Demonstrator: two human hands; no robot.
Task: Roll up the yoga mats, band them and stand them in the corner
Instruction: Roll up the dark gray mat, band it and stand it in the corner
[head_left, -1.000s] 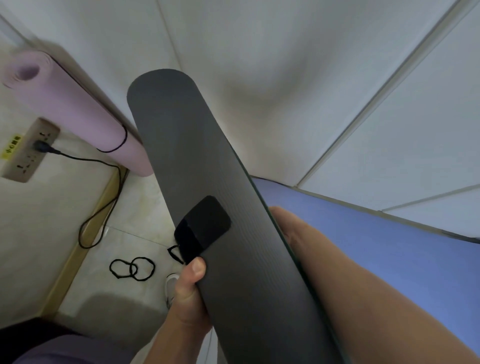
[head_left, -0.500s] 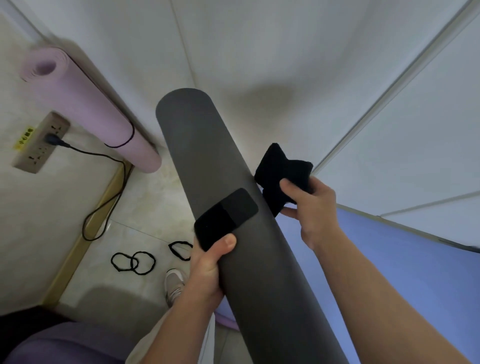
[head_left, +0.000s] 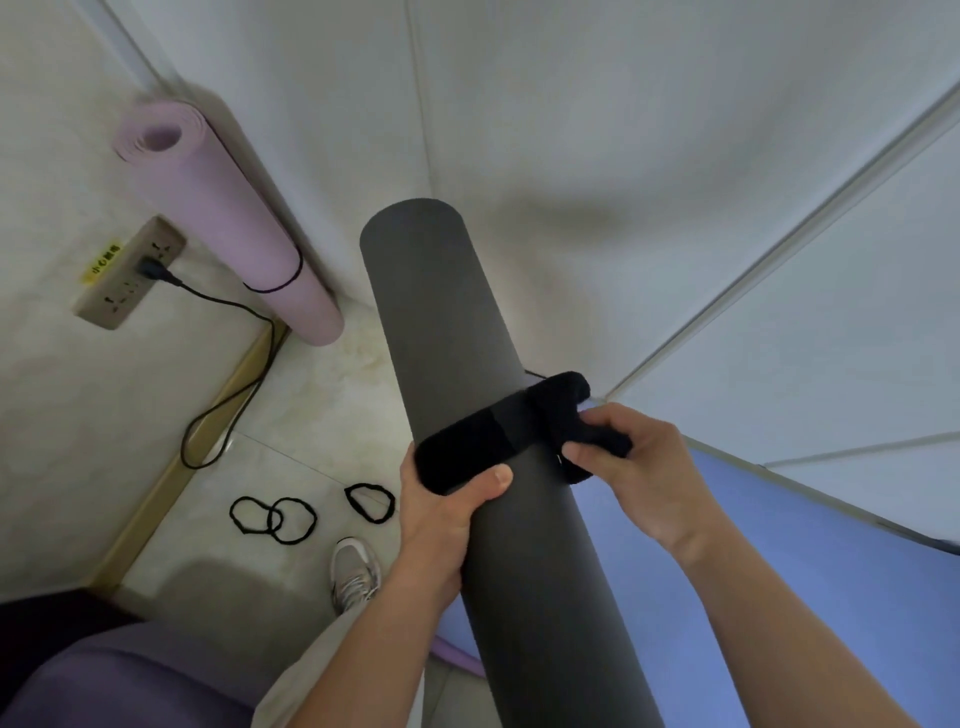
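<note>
Around the grey rolled mat (head_left: 447, 332) we curl our left hand (head_left: 441, 519), thumb pressing the black strap (head_left: 467, 452) against it. Our right hand (head_left: 634, 467) pinches the strap's loose end beside the mat. Beyond the mat, a banded pink mat (head_left: 228, 218) leans in the corner; black loops (head_left: 272, 519) lie on the floor (head_left: 311, 405).
</note>
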